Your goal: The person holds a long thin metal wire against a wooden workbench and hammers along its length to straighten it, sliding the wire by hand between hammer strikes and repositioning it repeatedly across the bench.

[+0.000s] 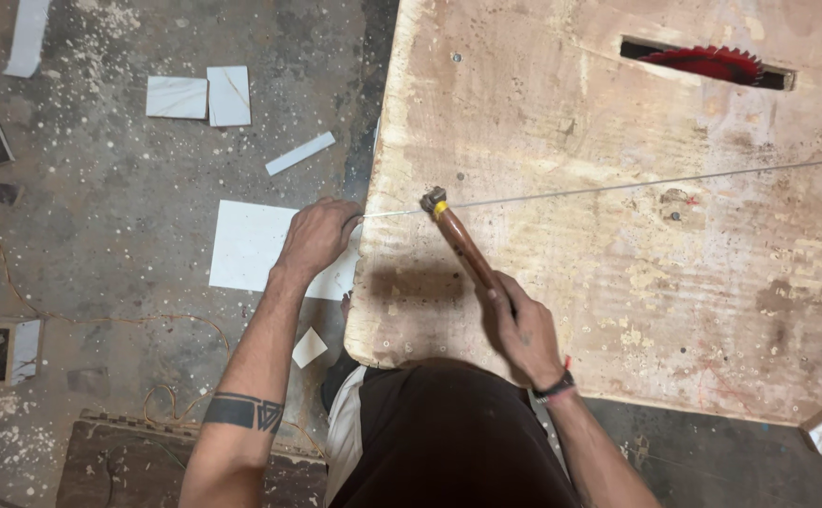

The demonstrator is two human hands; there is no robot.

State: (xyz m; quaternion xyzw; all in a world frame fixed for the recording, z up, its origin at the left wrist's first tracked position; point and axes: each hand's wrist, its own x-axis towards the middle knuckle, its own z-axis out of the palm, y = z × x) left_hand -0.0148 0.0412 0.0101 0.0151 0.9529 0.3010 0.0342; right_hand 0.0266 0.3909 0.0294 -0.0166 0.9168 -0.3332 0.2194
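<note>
My right hand [522,325] grips the brown wooden handle of a hammer [460,240]. Its metal head rests near the left edge of a worn plywood table [618,282], touching a thin metal rod [618,188]. The rod runs across the tabletop from the left edge to the far right. My left hand [317,235] is just off the table's left edge, fingers pinched on the end of the rod.
A red circular saw blade [712,64] pokes up through a slot at the table's back. On the dusty concrete floor lie white tile pieces [246,245], smaller offcuts [199,96], a thin cable and a dark board at bottom left.
</note>
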